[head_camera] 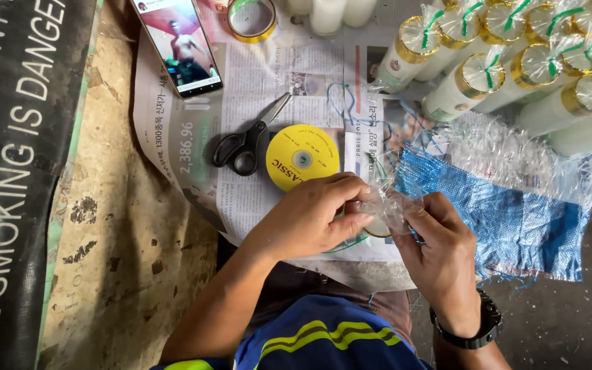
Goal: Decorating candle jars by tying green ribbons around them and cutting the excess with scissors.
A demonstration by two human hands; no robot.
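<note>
Near the middle of the head view, over spread newspaper [255, 103]: left hand [313, 216] and right hand [440, 257] brought together on one small job. Left-hand fingers [351, 205] curled and closed around a small round candle [377, 226], mostly hidden, only a pale edge showing. Right-hand fingers [419, 216] pinched shut on crinkled clear wrap [395, 199] bunched over that candle. Wrap and candle held just above the near edge of the newspaper, between both hands. A black watch [477, 329] on the right wrist. Whether a green thread is also gripped, cannot tell.

Just beyond the left hand, touching distance away: a yellow disc-shaped spool [301, 156] lying flat, with black-handled scissors [244, 144] just left of it, blades pointing far and right. Far left of those, a phone [179, 44] with a lit screen, lying flat. Beside it at the far edge, a roll of yellowish tape [251, 18].

Right of the hands: a blue woven sack [508, 219] spread flat, with loose clear film [515, 151] heaped on its far part. Far right: a stack of white cylinder candles [515, 68], already wrapped in clear film with gold bands and green ties, lying on their sides. Loose blue thread [340, 103] curled over the newspaper between spool and stack.

Far left: a dark banner [8, 171] along a worn brown floor [125, 253].
</note>
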